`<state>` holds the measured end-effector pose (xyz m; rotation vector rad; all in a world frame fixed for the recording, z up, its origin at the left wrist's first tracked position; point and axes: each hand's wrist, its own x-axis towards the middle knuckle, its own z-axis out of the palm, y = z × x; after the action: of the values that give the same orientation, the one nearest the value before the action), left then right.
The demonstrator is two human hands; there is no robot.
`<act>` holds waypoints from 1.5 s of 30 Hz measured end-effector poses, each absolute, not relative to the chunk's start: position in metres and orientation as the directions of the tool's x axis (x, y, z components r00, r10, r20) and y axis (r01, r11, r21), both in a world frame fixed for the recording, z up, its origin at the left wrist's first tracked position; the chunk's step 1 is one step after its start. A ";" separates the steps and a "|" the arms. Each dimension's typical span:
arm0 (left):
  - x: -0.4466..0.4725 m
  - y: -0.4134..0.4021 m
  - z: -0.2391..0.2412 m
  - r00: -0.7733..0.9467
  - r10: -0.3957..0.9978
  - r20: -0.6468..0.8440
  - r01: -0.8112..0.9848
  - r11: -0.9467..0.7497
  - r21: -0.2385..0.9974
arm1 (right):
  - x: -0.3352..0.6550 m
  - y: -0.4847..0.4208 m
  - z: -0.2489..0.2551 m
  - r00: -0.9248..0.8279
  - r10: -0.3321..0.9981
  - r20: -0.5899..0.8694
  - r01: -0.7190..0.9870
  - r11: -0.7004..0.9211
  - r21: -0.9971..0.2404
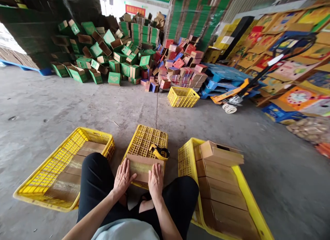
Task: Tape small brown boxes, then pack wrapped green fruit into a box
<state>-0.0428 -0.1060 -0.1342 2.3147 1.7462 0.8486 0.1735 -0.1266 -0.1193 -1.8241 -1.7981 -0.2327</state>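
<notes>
A small brown cardboard box [141, 166] with a strip of clear tape lies on an upturned yellow crate [145, 140] between my knees. My left hand [123, 176] rests flat on the box's left end, fingers stretched out. My right hand [156, 180] lies flat on its right end, fingers together and extended. A yellow tape dispenser [160, 152] sits on the crate just beyond my right hand.
A yellow crate [38, 178] at my left holds flat taped cartons. Another yellow crate [242, 185] at my right holds several brown boxes. Farther off are piles of green boxes [108, 51] and red boxes [180, 68], a yellow basket [183, 96], blue pallets and a pallet jack [232, 95].
</notes>
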 end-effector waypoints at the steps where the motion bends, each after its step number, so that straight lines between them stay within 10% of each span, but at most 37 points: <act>1: -0.042 -0.106 -0.134 0.183 0.912 0.367 0.849 -0.334 0.408 | 0.168 -0.127 -0.117 0.068 0.862 0.502 0.960 0.080 -0.267; 15: -0.025 -0.089 -0.125 0.359 0.853 0.380 0.721 -0.512 0.467 | 0.123 -0.122 -0.085 -0.092 0.909 0.407 0.928 0.227 -0.296; 29: -0.069 -0.074 -0.116 0.333 0.853 0.401 0.746 -0.498 0.442 | 0.208 -0.131 -0.104 0.004 0.868 0.496 0.995 0.045 -0.088; 45: 0.021 -0.096 -0.119 0.464 0.775 0.429 0.628 -0.629 0.458 | 0.157 -0.130 -0.146 0.083 0.941 0.327 0.992 -0.045 -0.122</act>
<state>0.0208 -0.0955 -0.1190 2.4787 1.2106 0.9089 0.1572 -0.1297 -0.1462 -2.0548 -1.9226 -0.2263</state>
